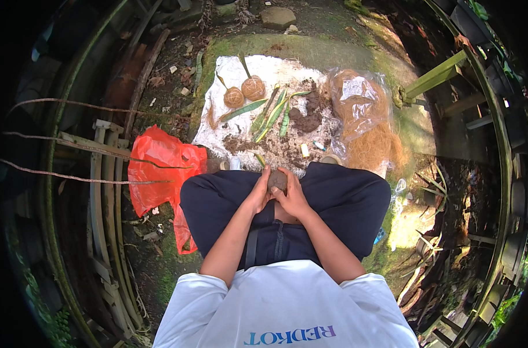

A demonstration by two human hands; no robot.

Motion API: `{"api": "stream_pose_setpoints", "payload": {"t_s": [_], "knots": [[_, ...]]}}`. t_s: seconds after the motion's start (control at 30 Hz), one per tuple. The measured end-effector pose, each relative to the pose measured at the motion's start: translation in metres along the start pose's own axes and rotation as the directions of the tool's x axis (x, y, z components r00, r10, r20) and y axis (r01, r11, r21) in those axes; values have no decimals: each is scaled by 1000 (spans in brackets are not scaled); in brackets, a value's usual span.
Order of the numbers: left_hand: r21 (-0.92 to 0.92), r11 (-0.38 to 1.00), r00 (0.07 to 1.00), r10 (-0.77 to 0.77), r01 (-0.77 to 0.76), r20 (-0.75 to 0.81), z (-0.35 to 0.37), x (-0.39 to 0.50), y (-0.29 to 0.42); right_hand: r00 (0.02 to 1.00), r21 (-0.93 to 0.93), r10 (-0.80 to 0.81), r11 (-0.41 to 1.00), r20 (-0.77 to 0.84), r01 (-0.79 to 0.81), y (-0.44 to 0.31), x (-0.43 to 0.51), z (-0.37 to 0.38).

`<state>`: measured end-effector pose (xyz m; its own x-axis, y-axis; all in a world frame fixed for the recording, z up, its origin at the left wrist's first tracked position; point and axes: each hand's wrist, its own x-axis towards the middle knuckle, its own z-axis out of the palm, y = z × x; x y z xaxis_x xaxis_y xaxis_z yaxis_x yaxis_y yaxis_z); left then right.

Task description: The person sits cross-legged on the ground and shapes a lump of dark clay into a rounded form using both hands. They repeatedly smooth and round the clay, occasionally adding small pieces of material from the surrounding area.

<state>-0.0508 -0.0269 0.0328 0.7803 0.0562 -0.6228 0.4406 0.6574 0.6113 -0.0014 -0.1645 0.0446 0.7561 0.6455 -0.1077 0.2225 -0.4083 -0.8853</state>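
Between both palms, above my crossed legs, I hold a ball of dark soil (277,180). My left hand (260,190) cups its left side, and my right hand (292,191) curves round the right side with the thumb across the near face. A green leaf cutting with a yellow edge (259,159) rises at the ball's upper left; where its base sits is hidden. Beyond my hands, a white woven sack (229,71) bears several loose variegated leaves (272,119) and a heap of moist soil (306,119). Two fibre-wrapped balls (253,88) with leaves standing in them rest farther back.
A clear plastic bag of brown coconut fibre (361,108) lies right of the soil. Two small thread spools (305,150) sit near my right knee. At left is a red plastic bag (159,169), with thin sticks crossing over it. Wooden racks (105,195) flank both sides.
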Motion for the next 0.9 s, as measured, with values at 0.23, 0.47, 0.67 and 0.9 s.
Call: {"api": "stream_pose_setpoints", "payload": {"t_s": [0.23,0.47,0.67,0.9], "knots": [[34,995,993,87,-90,76,-5,1,-8,998,361,39,931,45,-53,14,2,7],[98,987,991,123,-128,52,-6,5,-10,999,140,-32,990,-13,33,13,-1,8],[-70,997,1000,27,-27,-2,-10,3,-9,996,-125,-87,988,15,89,-14,-5,-3],[-43,999,999,-1,0,-37,-8,3,-7,986,-151,-165,975,-9,162,-8,-2,1]]}}
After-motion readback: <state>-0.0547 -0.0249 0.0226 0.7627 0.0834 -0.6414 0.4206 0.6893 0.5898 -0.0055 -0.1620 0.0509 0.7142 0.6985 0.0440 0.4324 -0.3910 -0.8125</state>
